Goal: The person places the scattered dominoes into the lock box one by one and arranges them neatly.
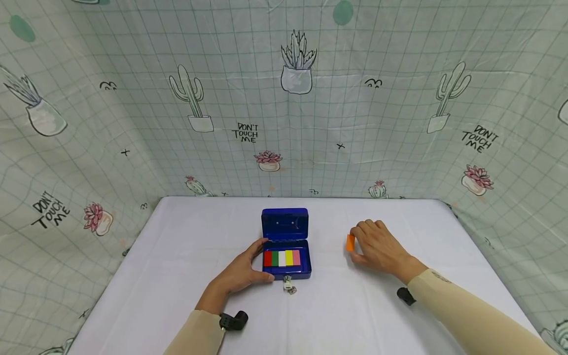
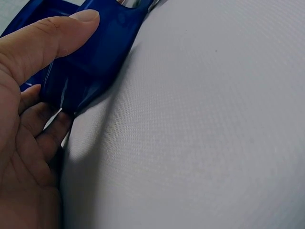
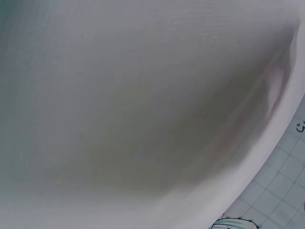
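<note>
A small blue metal cash box (image 1: 287, 272) sits on the white table with its lid (image 1: 285, 223) raised. Inside stand a red block (image 1: 267, 259), a green block (image 1: 275, 259), a white block (image 1: 282, 259), a yellow block (image 1: 289, 257) and a pink block (image 1: 296, 257) side by side. My left hand (image 1: 239, 271) holds the box at its left end, thumb (image 2: 62, 38) on the front and fingers at the side. Off to the right of the box, my right hand (image 1: 377, 246) pinches an orange block (image 1: 350, 243) between thumb and fingers. The right wrist view does not show that hand.
Keys (image 1: 292, 290) hang from the lock at the box's front. The white-covered table (image 1: 199, 236) meets a cloth backdrop (image 1: 284, 113) printed with cacti at the back and sides. A dark camera (image 1: 235, 321) is strapped to the left wrist, another (image 1: 406, 296) to the right.
</note>
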Available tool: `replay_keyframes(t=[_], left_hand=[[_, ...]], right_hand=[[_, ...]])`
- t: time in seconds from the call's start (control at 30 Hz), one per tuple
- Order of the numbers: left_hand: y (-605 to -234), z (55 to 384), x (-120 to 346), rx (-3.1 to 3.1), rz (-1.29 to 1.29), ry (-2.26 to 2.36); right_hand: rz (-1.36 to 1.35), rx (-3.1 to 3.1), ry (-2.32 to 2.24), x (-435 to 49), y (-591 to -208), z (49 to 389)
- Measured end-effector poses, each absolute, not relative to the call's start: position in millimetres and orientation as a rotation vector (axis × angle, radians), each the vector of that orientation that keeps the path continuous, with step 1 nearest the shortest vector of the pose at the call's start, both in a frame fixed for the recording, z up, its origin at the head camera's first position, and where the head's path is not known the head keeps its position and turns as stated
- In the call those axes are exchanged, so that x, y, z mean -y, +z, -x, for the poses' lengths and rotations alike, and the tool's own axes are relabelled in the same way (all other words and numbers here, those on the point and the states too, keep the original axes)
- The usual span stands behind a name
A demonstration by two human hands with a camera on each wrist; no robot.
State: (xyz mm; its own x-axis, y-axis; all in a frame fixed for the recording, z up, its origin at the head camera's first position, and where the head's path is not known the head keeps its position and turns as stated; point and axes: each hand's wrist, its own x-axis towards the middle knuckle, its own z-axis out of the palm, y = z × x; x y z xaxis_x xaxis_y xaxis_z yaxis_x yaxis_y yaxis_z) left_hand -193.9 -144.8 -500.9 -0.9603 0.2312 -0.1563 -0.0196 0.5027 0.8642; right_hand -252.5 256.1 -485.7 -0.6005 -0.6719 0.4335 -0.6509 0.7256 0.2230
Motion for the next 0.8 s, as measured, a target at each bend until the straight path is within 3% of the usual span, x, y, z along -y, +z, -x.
replay_keyframes(t=[0.8], left_hand=[[-500, 192, 144, -2.491, -0.174, 1.452]], right_hand=[[-1.075, 2.373, -0.049, -225, -478, 254]])
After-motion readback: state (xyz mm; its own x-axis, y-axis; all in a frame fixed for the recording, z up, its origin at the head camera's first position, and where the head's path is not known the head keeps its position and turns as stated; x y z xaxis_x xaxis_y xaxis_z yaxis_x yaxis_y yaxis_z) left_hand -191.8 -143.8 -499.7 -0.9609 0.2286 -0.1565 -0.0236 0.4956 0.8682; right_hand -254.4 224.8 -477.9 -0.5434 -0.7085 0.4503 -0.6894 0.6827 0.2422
